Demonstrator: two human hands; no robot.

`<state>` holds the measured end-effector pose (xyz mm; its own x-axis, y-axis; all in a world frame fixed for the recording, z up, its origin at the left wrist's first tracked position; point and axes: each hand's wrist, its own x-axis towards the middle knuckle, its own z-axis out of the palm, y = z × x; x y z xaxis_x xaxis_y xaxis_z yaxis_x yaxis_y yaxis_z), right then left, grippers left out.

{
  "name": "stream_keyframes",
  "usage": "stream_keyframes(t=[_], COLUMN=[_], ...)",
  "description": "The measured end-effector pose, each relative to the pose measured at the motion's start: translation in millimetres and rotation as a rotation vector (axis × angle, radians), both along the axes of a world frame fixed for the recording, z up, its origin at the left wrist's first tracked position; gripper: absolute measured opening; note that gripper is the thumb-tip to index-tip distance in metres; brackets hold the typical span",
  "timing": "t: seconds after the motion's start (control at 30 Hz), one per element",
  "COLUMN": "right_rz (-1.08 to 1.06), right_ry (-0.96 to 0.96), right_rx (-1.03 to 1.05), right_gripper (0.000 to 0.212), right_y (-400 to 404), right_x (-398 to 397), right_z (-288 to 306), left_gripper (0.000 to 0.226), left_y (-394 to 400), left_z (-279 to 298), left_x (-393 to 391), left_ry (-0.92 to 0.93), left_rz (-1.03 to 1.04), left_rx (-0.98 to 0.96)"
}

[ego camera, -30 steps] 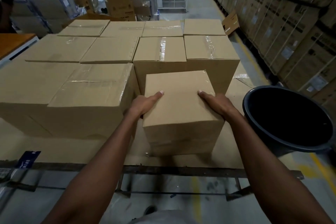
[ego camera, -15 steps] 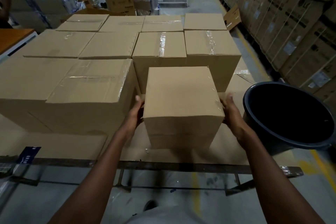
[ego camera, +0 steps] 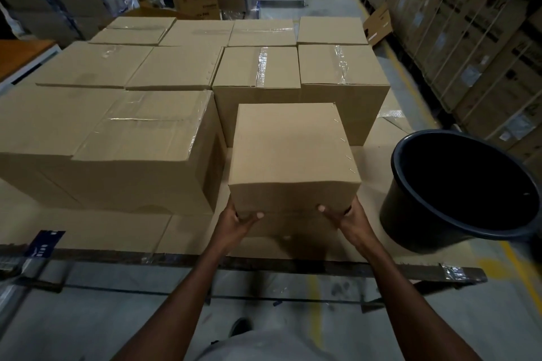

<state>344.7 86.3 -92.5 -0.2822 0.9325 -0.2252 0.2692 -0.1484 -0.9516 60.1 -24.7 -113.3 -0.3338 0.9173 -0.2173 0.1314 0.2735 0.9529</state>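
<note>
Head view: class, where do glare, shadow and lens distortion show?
Head view: glare on the clear tape; shadow under the held box, near left hand and right hand; wide lens bows the carton wall; inside of the black tub lost in dark.

1. Small cardboard box (ego camera: 293, 152): plain brown, closed, with staples along its right top edge.
2. Pose: upright, just in front of taller taped cartons (ego camera: 255, 70).
3. Left hand (ego camera: 234, 224) and right hand (ego camera: 350, 221) grip its near corners, thumbs on the front face.

A plain tan cardboard box (ego camera: 290, 149), unmarked, shown with tan cartons (ego camera: 140, 138) striped in glossy clear tape (ego camera: 262, 67), a black bucket (ego camera: 410, 223), a dark blue label (ego camera: 44, 243) with white print, and a grey floor (ego camera: 117, 316) painted with yellow lines (ego camera: 511, 261).
</note>
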Motion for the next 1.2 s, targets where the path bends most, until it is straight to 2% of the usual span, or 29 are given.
stream_keyframes(t=[0.17, 0.27, 0.33, 0.4, 0.47, 0.5, 0.63, 0.7, 0.77, 0.83, 0.97, 1.03, 1.13, 1.2], right_rz=[-0.071, -0.072, -0.063, -0.061, -0.042, -0.024, -0.006, -0.01, 0.002, 0.006, 0.018, 0.055, 0.062, 0.058], right_ry=[-0.045, -0.081, -0.133, -0.202, -0.256, -0.275, -0.272, -0.241, -0.198, -0.164, -0.118, -0.065, 0.116, 0.305], right_rx=[0.102, 0.163, 0.194, 0.201, 0.175, 0.146, -0.037, -0.101, -0.112, -0.095, -0.086, -0.119, -0.165, -0.126], right_gripper=[0.085, 0.069, 0.052, 0.052, 0.048, 0.045, 0.046, 0.043, 0.047, 0.055, 0.055, 0.062, 0.07, 0.066], right_y=[9.4, 17.6, 26.1, 36.9, 48.8, 54.6, 72.3, 74.6, 74.3, 73.5, 75.1, 75.0, 61.1, 47.0], right_x=[-5.1, -10.6, -12.8, -14.3, -15.4, -16.0, -18.9, -18.9, -18.3, -17.7, -17.2, -14.7, -6.8, 2.8], right_z=[42.0, 77.9, 96.1, 111.4, 122.3, 125.6, 123.6, 118.2, 112.5, 108.3, 101.8, 99.1, 95.3, 84.9], left_gripper=[0.068, 0.042, 0.057, 0.082, 0.095, 0.092, 0.056, 0.039, 0.036, 0.039, 0.057, 0.063, 0.054, 0.064], left_y=[7.8, 16.4, 26.2, 37.8, 48.1, 52.7, 69.4, 73.1, 73.3, 72.1, 65.8, 61.8, 48.5, 36.2], left_z=[51.5, 86.5, 105.4, 122.1, 134.8, 138.1, 139.6, 136.8, 134.2, 128.2, 118.4, 114.2, 109.4, 101.6], left_x=[11.5, 13.5, 8.5, 0.5, -6.4, -9.5, -12.0, -10.5, -7.8, -8.1, -11.5, -14.4, -12.7, -12.9], left_ry=[0.066, 0.164, 0.226, 0.287, 0.288, 0.277, 0.197, 0.154, 0.124, 0.102, 0.048, -0.006, -0.061, -0.136], left_rz=[0.12, 0.189, 0.219, 0.201, 0.173, 0.152, 0.077, 0.066, 0.066, 0.073, 0.099, 0.109, 0.076, 0.032], left_rx=[0.097, 0.1, 0.042, -0.068, -0.15, -0.163, -0.195, -0.209, -0.206, -0.18, -0.17, -0.169, -0.124, -0.058])
